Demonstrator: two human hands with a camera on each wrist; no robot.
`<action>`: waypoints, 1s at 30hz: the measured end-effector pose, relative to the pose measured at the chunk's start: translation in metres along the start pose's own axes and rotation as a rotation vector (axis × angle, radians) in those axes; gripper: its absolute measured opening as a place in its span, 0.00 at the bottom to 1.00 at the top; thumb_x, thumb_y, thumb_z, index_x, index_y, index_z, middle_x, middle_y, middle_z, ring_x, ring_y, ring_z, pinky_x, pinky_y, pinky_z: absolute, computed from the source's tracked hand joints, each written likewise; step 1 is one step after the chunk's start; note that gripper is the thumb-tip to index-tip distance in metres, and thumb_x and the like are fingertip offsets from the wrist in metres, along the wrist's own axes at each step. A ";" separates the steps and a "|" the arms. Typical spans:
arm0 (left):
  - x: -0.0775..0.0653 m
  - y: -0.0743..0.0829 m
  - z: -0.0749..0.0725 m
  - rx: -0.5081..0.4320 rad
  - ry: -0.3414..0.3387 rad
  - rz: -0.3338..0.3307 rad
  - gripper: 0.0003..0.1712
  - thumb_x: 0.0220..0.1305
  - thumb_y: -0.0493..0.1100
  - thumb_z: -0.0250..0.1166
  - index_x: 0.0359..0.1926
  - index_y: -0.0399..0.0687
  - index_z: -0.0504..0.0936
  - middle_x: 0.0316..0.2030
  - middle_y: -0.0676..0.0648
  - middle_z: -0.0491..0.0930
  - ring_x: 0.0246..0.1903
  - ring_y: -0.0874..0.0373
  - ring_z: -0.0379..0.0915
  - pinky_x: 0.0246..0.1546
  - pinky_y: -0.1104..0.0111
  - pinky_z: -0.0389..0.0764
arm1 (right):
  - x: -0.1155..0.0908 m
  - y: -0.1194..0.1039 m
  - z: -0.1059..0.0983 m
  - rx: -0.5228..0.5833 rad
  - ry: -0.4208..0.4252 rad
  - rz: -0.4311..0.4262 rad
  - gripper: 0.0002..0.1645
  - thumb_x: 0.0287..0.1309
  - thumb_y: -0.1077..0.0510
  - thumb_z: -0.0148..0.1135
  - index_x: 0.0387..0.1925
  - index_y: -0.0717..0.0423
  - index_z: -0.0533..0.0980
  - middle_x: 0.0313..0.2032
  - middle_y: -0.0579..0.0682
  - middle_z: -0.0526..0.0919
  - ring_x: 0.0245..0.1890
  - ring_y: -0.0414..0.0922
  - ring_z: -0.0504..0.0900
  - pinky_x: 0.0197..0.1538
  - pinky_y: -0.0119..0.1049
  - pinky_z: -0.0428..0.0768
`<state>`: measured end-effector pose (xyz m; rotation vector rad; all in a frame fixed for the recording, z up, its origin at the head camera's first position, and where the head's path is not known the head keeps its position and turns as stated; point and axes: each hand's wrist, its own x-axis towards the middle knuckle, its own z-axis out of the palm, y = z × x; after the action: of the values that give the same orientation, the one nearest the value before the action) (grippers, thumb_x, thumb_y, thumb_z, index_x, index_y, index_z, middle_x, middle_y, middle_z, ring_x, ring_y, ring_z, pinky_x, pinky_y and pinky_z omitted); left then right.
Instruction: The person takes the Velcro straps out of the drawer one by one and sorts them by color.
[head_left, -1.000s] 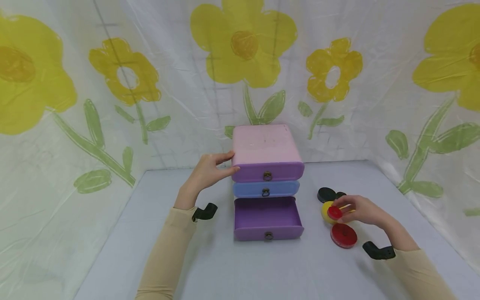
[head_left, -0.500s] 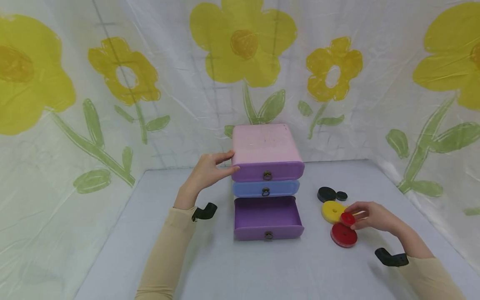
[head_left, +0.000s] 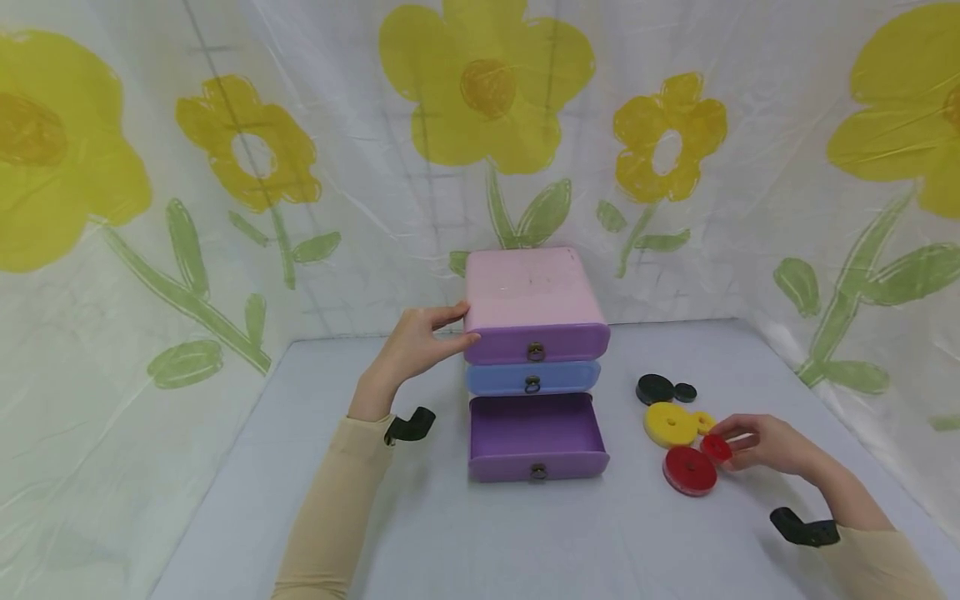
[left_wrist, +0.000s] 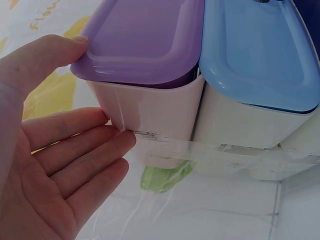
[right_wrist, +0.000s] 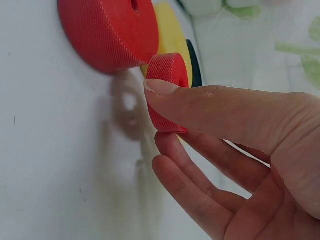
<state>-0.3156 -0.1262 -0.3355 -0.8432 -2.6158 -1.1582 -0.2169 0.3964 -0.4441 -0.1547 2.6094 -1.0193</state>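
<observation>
My right hand (head_left: 776,446) pinches a small red disc (head_left: 716,450) between thumb and fingers. In the right wrist view this small red disc (right_wrist: 167,70) shows a ridged rim and stands on edge, close over the table. Just left of it lies a large red disc (head_left: 688,471) with a centre hole. My left hand (head_left: 408,350) touches the left side of a pink drawer cabinet (head_left: 528,287). In the left wrist view the thumb lies on the purple top drawer (left_wrist: 142,40), while straight fingers meet the pink side.
Behind the red discs lie a large yellow disc (head_left: 670,427) and a small yellow disc (head_left: 704,422). Farther back are a large black disc (head_left: 654,389) and a small black disc (head_left: 686,392). The purple bottom drawer (head_left: 537,467) stands pulled out under the blue drawer (head_left: 510,379).
My right hand has carried the small red disc rightward and toward me, from above the large yellow disc to beside the large red one. The left hand has not moved.
</observation>
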 end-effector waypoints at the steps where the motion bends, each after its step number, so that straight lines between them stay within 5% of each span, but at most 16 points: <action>1: 0.000 0.000 0.000 0.001 0.001 0.000 0.37 0.55 0.61 0.67 0.62 0.50 0.74 0.60 0.50 0.74 0.59 0.54 0.72 0.58 0.60 0.75 | -0.001 0.001 0.000 -0.005 0.000 0.004 0.31 0.46 0.59 0.73 0.52 0.68 0.73 0.47 0.63 0.79 0.45 0.55 0.81 0.43 0.43 0.84; 30: -0.001 0.000 0.001 0.011 0.019 0.013 0.36 0.55 0.60 0.68 0.61 0.49 0.75 0.59 0.51 0.75 0.58 0.55 0.73 0.58 0.61 0.75 | -0.001 0.011 0.002 0.003 -0.065 -0.007 0.33 0.43 0.61 0.74 0.53 0.68 0.73 0.45 0.60 0.80 0.42 0.49 0.79 0.41 0.38 0.84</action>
<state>-0.3150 -0.1257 -0.3360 -0.8419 -2.5947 -1.1421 -0.2148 0.4030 -0.4525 -0.1927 2.5499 -1.0035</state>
